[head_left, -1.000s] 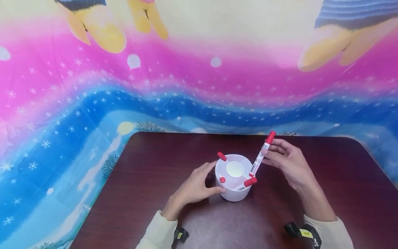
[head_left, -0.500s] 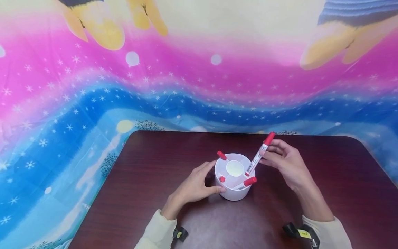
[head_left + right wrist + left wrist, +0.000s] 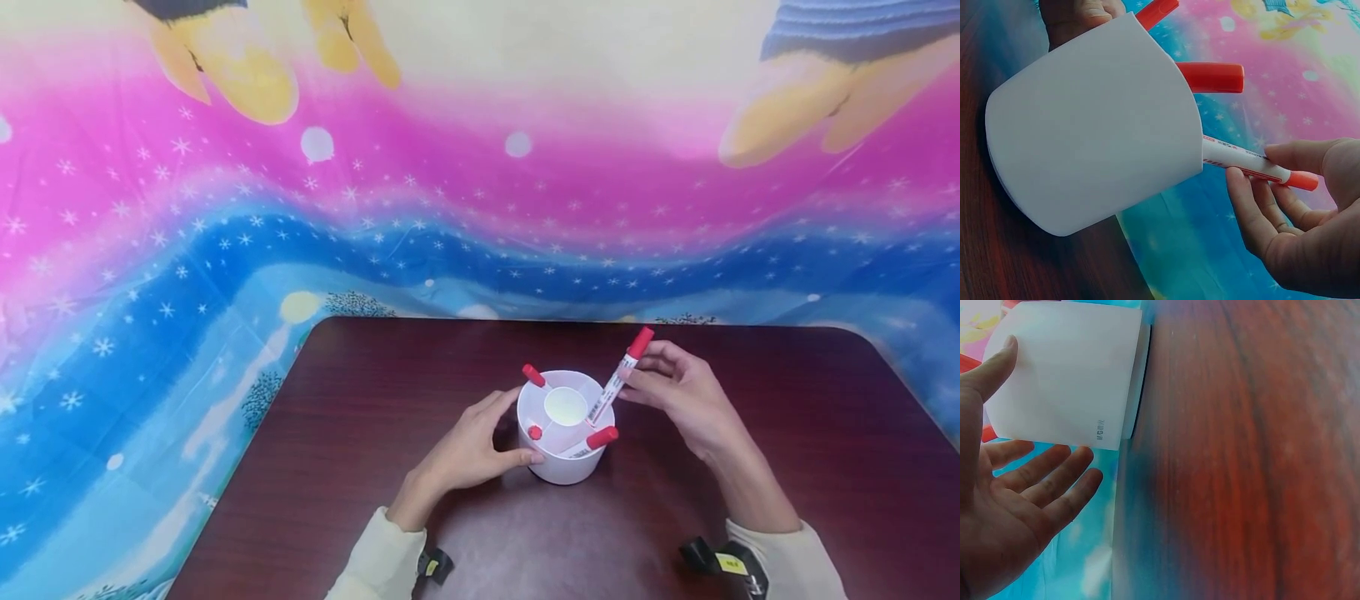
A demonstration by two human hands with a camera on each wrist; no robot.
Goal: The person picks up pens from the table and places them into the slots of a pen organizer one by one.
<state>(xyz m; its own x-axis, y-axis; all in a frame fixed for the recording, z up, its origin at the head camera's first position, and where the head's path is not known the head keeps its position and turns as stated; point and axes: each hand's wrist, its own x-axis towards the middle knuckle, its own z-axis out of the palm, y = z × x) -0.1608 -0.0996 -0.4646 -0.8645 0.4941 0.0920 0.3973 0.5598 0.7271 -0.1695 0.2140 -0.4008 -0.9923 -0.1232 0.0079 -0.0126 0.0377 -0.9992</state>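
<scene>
A round white pen holder [image 3: 566,469] stands on the table, with a central well ringed by divided compartments. My left hand [image 3: 467,443] rests against its left side, thumb on the front wall, fingers extended in the left wrist view. Thumb and fingertips of my right hand [image 3: 697,400] pinch a red-capped white marker [image 3: 617,382] near its cap. This marker slants cap-up, its lower end inside the holder's right side; the right wrist view shows the holder's wall [image 3: 1091,125] hiding that end. Three other red-capped markers lean in the holder: back left [image 3: 533,375], front left [image 3: 535,433] and front right [image 3: 600,438].
The dark wooden table [image 3: 337,467] extends around the holder. Behind it hangs a colourful cloth [image 3: 450,192] with snowflakes, meeting the table's back edge. Black straps sit on both wrists, over pale sleeves [image 3: 783,558].
My right hand has brought the marker left and down, so its lower end has gone from the right rim to inside the holder. The left hand and the holder have stayed in place.
</scene>
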